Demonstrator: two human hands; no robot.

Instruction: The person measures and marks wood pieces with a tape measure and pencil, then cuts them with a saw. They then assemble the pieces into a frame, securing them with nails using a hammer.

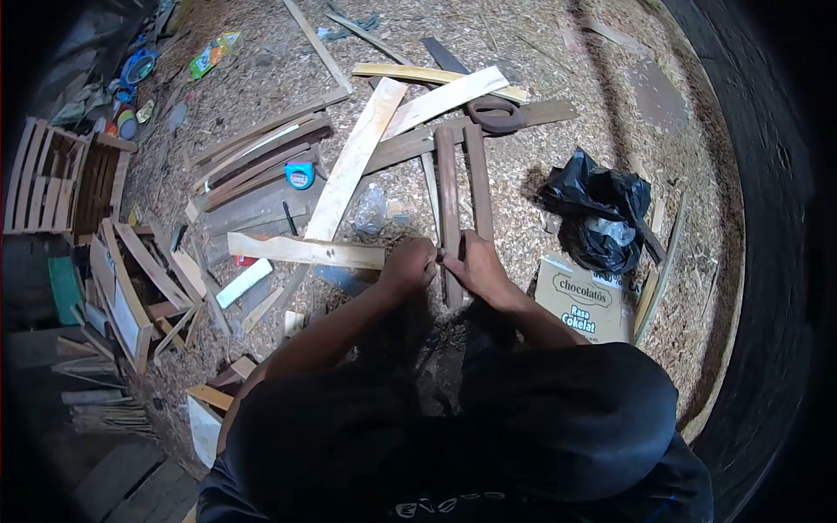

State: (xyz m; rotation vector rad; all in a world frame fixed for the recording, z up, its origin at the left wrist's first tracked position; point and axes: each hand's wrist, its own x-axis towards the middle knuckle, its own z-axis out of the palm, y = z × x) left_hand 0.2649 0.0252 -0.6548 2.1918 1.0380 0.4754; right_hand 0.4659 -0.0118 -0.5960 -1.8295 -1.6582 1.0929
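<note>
Two dark brown wooden strips (448, 187) lie side by side in front of me, pointing away from my knees. My left hand (410, 267) is closed at the left edge of the nearer strip, its fingers curled inward. Across that strip, my right hand (482, 270) is also closed, thumb and fingertips pinched together. The fingertips of both hands meet over the wood; anything between them is too small to make out. A pale board with a rough edge (305, 251) reaches to the left hand from the left.
Beyond the hands lie crossed pale planks (362, 157) and a brown saw handle (497, 116). A teal tape measure (299, 175) rests on wood pieces at left. To the right are a black plastic bag (602, 205) and a cardboard box (580, 301). Wood shavings cover the ground.
</note>
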